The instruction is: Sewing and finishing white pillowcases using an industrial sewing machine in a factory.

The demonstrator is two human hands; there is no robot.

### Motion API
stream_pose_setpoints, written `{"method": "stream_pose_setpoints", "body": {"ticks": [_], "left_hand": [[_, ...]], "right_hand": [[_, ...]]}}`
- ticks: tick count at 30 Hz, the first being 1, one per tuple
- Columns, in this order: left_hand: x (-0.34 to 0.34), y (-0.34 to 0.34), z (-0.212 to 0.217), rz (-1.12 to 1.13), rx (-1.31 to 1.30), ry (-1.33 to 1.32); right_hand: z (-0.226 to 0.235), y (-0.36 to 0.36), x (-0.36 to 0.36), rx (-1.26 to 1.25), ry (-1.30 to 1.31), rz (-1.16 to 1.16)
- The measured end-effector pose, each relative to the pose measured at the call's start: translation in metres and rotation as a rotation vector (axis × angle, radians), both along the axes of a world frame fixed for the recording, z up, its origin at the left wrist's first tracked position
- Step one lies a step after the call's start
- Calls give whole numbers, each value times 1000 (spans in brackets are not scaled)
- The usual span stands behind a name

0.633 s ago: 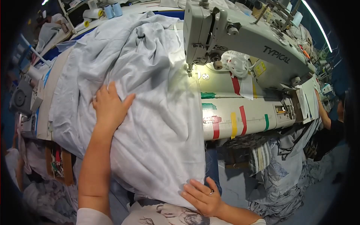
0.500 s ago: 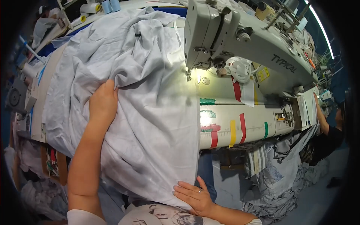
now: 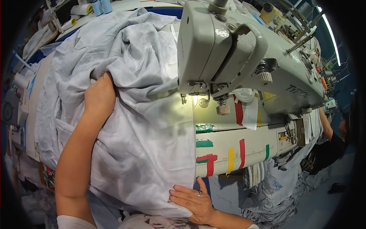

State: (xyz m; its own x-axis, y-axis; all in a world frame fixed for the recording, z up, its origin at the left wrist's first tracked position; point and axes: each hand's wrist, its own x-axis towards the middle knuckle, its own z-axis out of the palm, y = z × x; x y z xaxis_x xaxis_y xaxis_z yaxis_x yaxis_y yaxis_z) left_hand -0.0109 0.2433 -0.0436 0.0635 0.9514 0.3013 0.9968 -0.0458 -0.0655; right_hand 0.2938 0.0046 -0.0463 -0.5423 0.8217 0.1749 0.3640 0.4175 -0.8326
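A large sheet of pale grey-white fabric [image 3: 141,133] covers the sewing table, bunched in deep folds at the far side and smoother near me. My left hand [image 3: 101,93] is closed on a fold left of centre, its fingertips partly hidden in the cloth. Down at the near right corner, my right hand [image 3: 195,202] lies flat along the fabric's edge, fingers stretched and thumb apart, with a ring on one finger. The fabric's straight right edge runs from there up beneath the lit needle area of the sewing machine [image 3: 198,49], close to the presser foot [image 3: 183,99].
Coloured tape strips [image 3: 241,152] mark the machine bed beside a printed scale. Thread cones [image 3: 82,9] stand at the far left. Heaped cloth [image 3: 272,194] lies on the floor at right, where a co-worker's arm [image 3: 326,124] shows at the edge.
The view has shifted, so the machine looks larger and lower. My hands keep nearly the same places on the fabric, left gripping a fold and right flat at the edge.
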Motion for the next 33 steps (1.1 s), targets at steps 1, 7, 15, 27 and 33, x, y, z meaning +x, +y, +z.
{"method": "stream_pose_setpoints", "body": {"ticks": [1,7,15,27,33], "left_hand": [[1,7,-2,6,22,-3],[3,51,-6,8,56,-59],[0,119,-13,59,41,-24],[-21,166,10,180,-15,-111],[-13,-17,74,-492,465,-280]], "right_hand": [[1,5,0,-1,2,-1],[2,49,-3,62,11,-27],[7,109,-10,120,-70,-7],[17,151,-33,195,-124,-61],[13,101,-41,435,-293,-221]]}}
